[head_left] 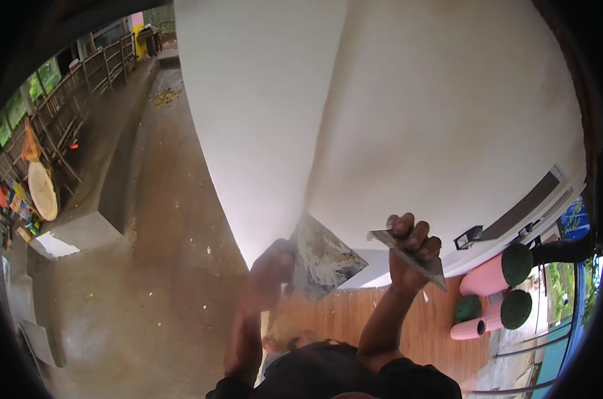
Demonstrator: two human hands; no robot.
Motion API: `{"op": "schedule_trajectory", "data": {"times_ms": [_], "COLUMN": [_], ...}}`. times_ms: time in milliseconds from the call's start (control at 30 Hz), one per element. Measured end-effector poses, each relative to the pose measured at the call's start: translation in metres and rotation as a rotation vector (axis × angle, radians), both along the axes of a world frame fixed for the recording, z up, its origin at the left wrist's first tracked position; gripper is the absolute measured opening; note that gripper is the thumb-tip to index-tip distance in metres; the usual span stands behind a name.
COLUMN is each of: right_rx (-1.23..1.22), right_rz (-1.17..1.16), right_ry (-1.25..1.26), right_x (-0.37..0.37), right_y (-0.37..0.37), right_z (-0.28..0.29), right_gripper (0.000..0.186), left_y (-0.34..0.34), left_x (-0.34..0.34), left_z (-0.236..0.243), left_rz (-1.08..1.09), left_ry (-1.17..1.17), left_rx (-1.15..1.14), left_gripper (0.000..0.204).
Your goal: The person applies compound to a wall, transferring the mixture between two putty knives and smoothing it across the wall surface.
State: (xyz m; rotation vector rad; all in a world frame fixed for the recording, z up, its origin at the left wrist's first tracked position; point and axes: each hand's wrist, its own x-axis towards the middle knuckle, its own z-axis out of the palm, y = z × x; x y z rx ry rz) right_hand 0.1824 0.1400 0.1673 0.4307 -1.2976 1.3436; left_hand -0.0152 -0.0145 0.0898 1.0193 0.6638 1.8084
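My left hand (271, 269) is closed at the side of a flat grey putty plate (327, 256), its face smeared with whitish paste. The plate is tilted close to the lower part of a white wall corner (315, 153); I cannot tell whether it touches. To its right, my right hand (414, 243) is raised in front of the wall. Its fingers curl over the upper edge of a thin, flat scraper blade (418, 265), which slants down to the right. Motion blurs the left fingers a little.
Left of the wall runs a brown concrete floor (175, 233), with a raised ledge (89, 226) and stick railing (89, 80) beyond. At the right stand pink planters (484, 278) with round green tops on a wood-look floor (381, 319). A dark wall lamp (469, 237) juts out nearby.
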Motion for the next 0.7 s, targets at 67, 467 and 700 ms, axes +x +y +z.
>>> {"op": "schedule_trajectory", "data": {"times_ms": [67, 467, 700], "right_rx": [-0.003, -0.033, -0.036], "right_rz": [0.059, 0.255, 0.158], "right_ry": [-0.067, 0.07, 0.021], "right_x": [-0.006, -0.005, -0.003], "right_y": [0.001, 0.001, 0.003], "right_z": [0.0, -0.023, -0.032], "right_gripper": [0.012, 0.014, 0.02], "left_y": [-0.002, 0.001, 0.004], "left_x": [0.005, 0.03, 0.034], "left_z": [-0.008, 0.029, 0.042], "left_rz": [0.018, 0.267, 0.275], "left_ry": [-0.071, 0.306, 0.283], "left_rx": [-0.107, -0.279, -0.191], "left_gripper": [0.034, 0.027, 0.032]}}
